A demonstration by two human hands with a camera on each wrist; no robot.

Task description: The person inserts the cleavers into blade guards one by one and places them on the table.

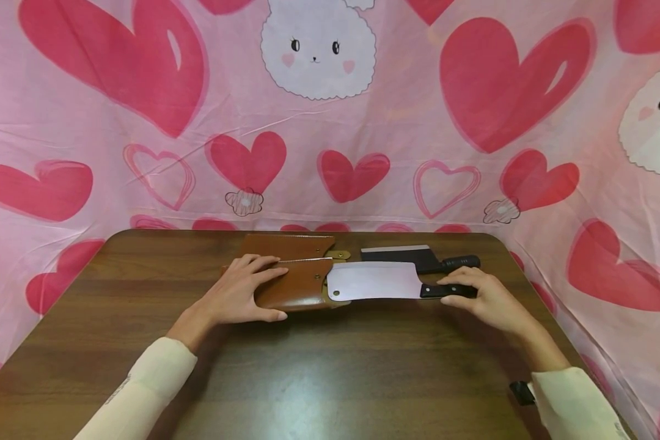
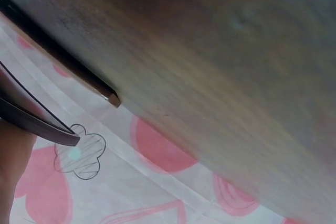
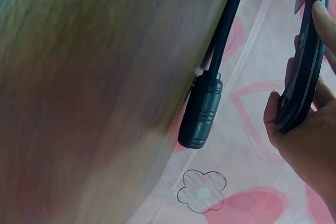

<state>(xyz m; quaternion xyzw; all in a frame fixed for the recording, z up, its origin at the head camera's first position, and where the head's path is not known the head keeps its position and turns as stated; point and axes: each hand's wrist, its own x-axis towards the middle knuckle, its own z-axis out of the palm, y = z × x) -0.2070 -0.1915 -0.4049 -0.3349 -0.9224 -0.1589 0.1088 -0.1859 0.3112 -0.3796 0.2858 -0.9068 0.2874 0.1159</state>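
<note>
Crosswise, our right hand (image 1: 485, 296) grips a silver, black-handled cleaver (image 1: 398, 282), blade (image 1: 371, 281) leftward; our left hand (image 1: 239, 294) grips, partly hiding, a brown leather sheath (image 1: 304, 286).

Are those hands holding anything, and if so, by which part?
The right hand holds the nearer knife by its black handle. The left hand grips the nearer brown sheath toward the end away from that knife.

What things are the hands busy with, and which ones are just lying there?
Looks like part of the job:
- silver cleaver, its handle in the right hand
- front sheath, held by the left hand

Just lying there for now:
- back sheath
- black cleaver

No hand is on those two.
</note>
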